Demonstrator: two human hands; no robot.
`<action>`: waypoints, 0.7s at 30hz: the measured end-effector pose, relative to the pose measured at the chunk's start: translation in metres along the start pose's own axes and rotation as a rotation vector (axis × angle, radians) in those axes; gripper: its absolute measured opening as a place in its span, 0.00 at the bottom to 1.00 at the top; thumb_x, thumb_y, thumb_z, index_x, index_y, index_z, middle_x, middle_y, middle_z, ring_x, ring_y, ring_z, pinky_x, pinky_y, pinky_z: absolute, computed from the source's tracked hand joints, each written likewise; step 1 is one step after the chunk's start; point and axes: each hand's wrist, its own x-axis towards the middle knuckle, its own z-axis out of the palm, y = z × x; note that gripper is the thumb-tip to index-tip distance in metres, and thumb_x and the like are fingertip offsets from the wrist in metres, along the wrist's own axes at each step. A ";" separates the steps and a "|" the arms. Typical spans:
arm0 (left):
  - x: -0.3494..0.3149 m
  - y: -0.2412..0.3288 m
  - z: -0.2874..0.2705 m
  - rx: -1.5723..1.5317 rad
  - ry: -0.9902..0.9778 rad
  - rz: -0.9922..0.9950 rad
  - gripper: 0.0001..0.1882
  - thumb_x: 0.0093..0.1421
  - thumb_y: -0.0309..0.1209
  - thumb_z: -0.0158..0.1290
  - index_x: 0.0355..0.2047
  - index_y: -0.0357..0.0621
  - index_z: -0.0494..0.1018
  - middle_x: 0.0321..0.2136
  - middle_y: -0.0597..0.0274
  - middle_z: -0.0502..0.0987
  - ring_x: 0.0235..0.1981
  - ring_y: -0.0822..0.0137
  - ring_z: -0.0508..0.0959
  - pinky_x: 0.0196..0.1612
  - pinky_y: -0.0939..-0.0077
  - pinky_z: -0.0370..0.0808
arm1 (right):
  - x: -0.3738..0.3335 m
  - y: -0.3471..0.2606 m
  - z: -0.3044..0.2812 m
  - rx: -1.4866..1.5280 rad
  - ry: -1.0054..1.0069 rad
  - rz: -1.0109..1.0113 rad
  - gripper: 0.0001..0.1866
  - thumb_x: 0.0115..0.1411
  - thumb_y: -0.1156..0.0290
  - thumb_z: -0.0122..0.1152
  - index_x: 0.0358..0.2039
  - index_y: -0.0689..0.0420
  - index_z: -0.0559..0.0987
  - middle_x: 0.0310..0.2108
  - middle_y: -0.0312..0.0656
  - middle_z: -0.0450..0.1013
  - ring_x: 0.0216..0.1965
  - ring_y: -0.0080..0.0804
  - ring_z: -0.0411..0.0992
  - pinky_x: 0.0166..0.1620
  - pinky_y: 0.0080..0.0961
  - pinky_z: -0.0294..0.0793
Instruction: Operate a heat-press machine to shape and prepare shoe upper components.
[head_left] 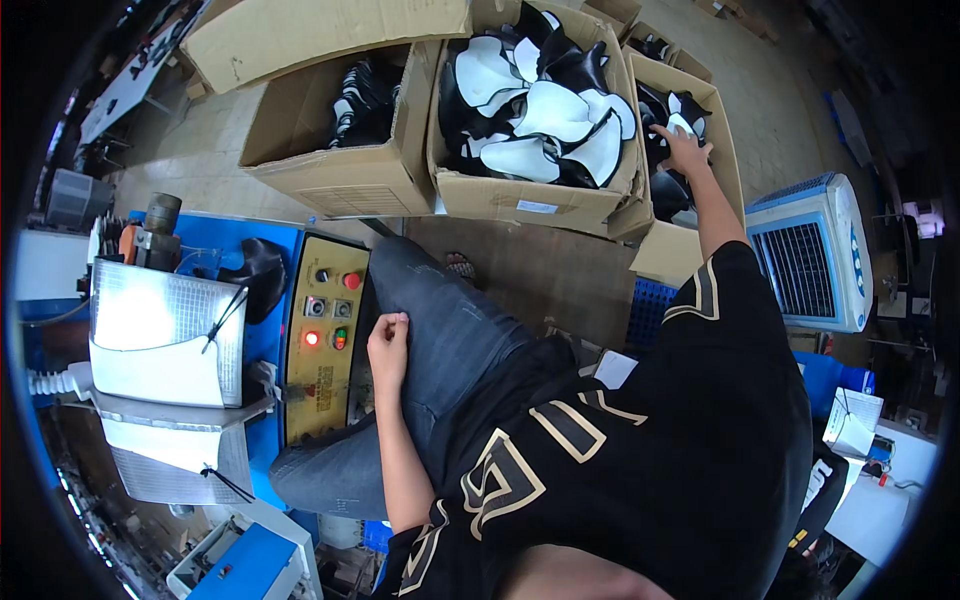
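My right hand [685, 152] reaches into the cardboard box [735, 200] at the right, fingers spread over curved black-and-white pieces [690, 106] that look like moulded shoe parts. None is visibly lifted. Over my left thigh, my left hand [388, 342] rests with its fingers curled in and nothing visible in them. Beside it stands a machine's yellow control panel [322, 370] with a red button, knobs and a lit red lamp. A black curved piece [260, 278] sits on the blue machine bed, behind a clear shield [165, 330].
A middle cardboard box [530, 200] is heaped with similar white-faced pieces. Left of it, another box [320, 180] holds stacked black pieces beneath a raised flap. A white-and-blue air cooler [810, 255] stands at the right, near a blue crate [650, 308].
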 end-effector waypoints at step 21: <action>0.002 -0.008 0.002 -0.195 -0.103 -0.094 0.10 0.67 0.34 0.55 0.34 0.38 0.76 0.21 0.78 0.66 0.22 0.84 0.61 0.25 0.85 0.56 | 0.017 0.073 0.045 1.069 0.151 -0.163 0.29 0.55 0.71 0.57 0.60 0.43 0.72 0.61 0.46 0.68 0.63 0.49 0.65 0.59 0.45 0.68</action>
